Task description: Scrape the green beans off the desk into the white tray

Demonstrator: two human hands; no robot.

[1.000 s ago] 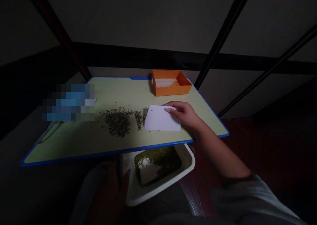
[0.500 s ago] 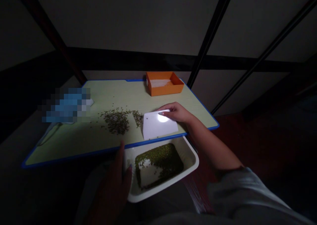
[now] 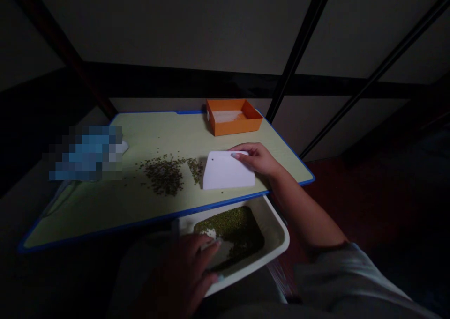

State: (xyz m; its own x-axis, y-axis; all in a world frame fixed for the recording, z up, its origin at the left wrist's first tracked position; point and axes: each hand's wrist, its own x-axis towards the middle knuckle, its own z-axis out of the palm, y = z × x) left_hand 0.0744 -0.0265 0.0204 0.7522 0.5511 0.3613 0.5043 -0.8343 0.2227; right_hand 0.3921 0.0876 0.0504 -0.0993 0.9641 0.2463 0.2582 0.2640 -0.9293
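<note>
My right hand [image 3: 258,159] grips the top edge of a white plastic scraper [image 3: 228,174], thumb in front and fingers behind. The scraper has a small hole at its upper left and stands tilted on the table. Left of it lies a scattered pile of small dark green beans or seeds [image 3: 164,176]. Below the table's front edge is a white tray [image 3: 277,232] with a layer of green grains [image 3: 242,223] in it. My left hand [image 3: 197,267] reaches over the tray's left side with fingers stretched apart; it shows nothing held, and its lower part is dark.
The pale green table [image 3: 147,127] has a blue edge. An orange box [image 3: 232,129] with pale contents stands at its back right. A blurred-out blue item [image 3: 89,148] with a cord lies at the left. A panelled wall [image 3: 183,28] rises behind.
My left hand has moved from the tray's left rim to over its inside, fingers spread. The scraper has shifted slightly up from the table's front edge, and the bright glare on it is gone.
</note>
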